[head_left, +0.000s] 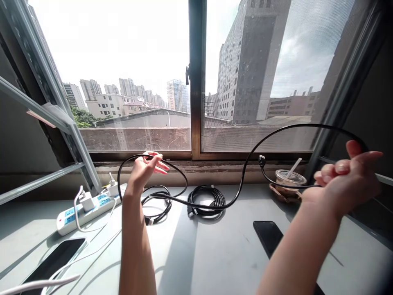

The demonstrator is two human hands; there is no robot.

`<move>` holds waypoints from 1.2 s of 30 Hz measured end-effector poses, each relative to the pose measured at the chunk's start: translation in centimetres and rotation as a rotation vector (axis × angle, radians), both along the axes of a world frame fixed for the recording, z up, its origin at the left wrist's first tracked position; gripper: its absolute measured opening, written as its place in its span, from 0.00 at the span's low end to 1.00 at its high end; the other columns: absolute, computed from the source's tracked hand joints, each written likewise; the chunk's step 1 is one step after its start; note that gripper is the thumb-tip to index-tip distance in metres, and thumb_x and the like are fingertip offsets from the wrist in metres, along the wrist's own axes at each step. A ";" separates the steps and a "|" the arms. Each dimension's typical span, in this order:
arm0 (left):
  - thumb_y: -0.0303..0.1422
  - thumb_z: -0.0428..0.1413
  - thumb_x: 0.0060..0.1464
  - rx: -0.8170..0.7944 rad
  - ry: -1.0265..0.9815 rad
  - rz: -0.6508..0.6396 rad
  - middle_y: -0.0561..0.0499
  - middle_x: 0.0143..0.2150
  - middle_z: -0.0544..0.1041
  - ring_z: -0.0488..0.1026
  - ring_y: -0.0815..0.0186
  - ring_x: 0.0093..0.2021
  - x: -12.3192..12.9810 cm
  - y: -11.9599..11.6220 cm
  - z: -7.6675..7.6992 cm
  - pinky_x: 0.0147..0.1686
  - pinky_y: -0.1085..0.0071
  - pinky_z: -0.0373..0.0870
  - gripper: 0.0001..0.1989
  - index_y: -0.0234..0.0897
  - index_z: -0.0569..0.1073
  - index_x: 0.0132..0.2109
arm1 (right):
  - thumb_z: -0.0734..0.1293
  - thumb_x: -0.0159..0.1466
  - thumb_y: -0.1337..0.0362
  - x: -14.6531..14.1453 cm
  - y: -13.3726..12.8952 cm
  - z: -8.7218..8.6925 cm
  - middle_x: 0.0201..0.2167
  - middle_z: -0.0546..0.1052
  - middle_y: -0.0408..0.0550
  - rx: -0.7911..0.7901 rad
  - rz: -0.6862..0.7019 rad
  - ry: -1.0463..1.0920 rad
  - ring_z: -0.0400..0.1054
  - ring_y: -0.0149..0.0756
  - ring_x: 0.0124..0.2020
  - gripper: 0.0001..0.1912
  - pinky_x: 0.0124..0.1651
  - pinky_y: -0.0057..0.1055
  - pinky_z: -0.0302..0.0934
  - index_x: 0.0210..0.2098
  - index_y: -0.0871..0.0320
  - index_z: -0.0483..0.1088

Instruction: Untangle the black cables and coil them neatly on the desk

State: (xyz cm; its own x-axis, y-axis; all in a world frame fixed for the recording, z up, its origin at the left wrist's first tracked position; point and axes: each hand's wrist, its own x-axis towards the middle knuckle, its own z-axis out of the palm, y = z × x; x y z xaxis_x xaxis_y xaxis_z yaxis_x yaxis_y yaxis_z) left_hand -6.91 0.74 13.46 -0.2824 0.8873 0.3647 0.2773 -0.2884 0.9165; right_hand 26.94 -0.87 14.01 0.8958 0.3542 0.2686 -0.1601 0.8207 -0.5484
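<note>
A long black cable (242,180) runs in a loose curve between my two hands. My left hand (144,170) pinches it between thumb and fingers, and a loop hangs around that wrist. Raised at the right, my right hand (350,180) is closed on the same cable, thumb and index finger extended. From this hand a short end leads left to a dark plug (261,160) held in the air. Below, the cable's other loops (168,205) rest on the table, with a plug near my left forearm. Beside them lies a neatly coiled black cable (219,207).
A white power strip (70,221) with chargers and white cords stands at the left. One phone (55,262) lies front left, another phone (267,235) near my right forearm. A lidded drink cup (290,178) stands at the back right. Metal frames (86,164) and the window bound the table.
</note>
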 end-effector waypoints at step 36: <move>0.45 0.54 0.57 0.179 0.359 -0.403 0.49 0.29 0.75 0.72 0.68 0.32 6.1 -2.7 0.9 0.33 0.75 0.66 0.17 0.33 0.74 0.36 | 0.62 0.58 0.69 -7.0 2.1 -0.8 0.34 0.77 0.46 -0.304 0.501 -1.400 0.68 0.35 0.37 0.11 0.41 0.28 0.58 0.36 0.59 0.76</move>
State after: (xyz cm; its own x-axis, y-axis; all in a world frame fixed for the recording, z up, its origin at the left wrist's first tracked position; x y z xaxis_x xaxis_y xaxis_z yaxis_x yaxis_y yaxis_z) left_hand -0.76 -1.99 14.39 0.2351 0.8145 0.5303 0.3984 -0.5785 0.7118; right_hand 19.92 1.20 13.18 -0.2375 0.7322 0.6383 0.3983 0.6727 -0.6236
